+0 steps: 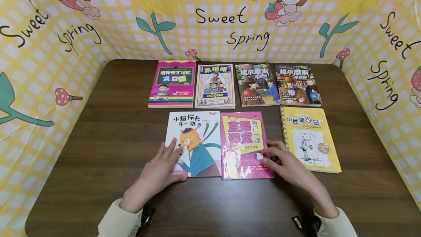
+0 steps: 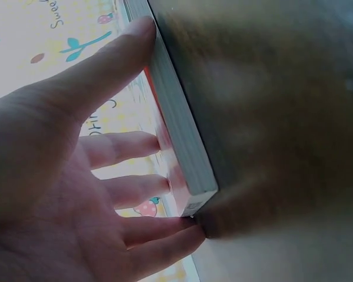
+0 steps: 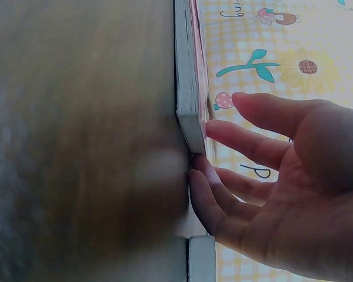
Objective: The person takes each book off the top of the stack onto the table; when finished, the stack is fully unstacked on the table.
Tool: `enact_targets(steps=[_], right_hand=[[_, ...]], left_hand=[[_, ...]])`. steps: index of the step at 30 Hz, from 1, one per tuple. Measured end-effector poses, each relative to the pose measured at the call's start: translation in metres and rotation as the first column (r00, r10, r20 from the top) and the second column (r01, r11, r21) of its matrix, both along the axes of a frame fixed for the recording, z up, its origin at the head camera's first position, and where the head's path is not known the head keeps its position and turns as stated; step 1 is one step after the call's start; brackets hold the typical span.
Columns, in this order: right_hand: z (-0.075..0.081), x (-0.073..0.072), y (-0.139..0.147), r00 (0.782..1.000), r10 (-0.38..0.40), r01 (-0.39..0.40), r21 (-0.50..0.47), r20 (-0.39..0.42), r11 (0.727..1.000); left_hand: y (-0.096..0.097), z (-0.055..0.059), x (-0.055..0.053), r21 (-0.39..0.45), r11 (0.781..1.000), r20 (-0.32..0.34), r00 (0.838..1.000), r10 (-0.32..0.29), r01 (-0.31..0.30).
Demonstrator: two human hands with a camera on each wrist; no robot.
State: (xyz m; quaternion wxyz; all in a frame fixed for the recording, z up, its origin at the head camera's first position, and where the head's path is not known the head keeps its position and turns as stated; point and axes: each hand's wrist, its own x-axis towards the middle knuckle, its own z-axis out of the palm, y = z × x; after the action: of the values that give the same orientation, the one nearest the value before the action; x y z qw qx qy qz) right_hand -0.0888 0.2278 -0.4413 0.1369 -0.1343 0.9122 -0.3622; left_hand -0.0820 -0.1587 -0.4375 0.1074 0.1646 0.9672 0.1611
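Observation:
My left hand (image 1: pixel 156 169) rests on the left side of a white picture book (image 1: pixel 205 156) with an orange cat on its cover. In the left wrist view its thumb touches the book's page edge (image 2: pixel 179 129), and the fingers spread over the cover and corner. Beside that book, nearly touching it, lies a glossy pink book (image 1: pixel 241 164) with a yellow panel. My right hand (image 1: pixel 289 164) touches its right side with loosely bent fingers. The right wrist view shows fingertips at the corner of the pink book (image 3: pixel 188 88), the thumb apart from it.
A yellow book (image 1: pixel 317 134) lies right of my right hand. Behind stand out a row of flat books: a pink-and-green one (image 1: pixel 172 83), a cream one (image 1: pixel 215 87) and two detective-cover books (image 1: pixel 256 83). Patterned cloth (image 1: pixel 210 36) surrounds the dark wooden table (image 1: pixel 115 120).

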Motion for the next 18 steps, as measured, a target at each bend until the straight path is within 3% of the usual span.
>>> enact_targets(steps=[18], right_hand=[[-0.0016, 0.0002, -0.0001, 1.0, -0.017, 0.017, -0.005, -0.001, 1.0]], left_hand=[[-0.0009, -0.0007, 0.0001, 0.008, 1.0, 0.013, 1.0, 0.0, 0.0]])
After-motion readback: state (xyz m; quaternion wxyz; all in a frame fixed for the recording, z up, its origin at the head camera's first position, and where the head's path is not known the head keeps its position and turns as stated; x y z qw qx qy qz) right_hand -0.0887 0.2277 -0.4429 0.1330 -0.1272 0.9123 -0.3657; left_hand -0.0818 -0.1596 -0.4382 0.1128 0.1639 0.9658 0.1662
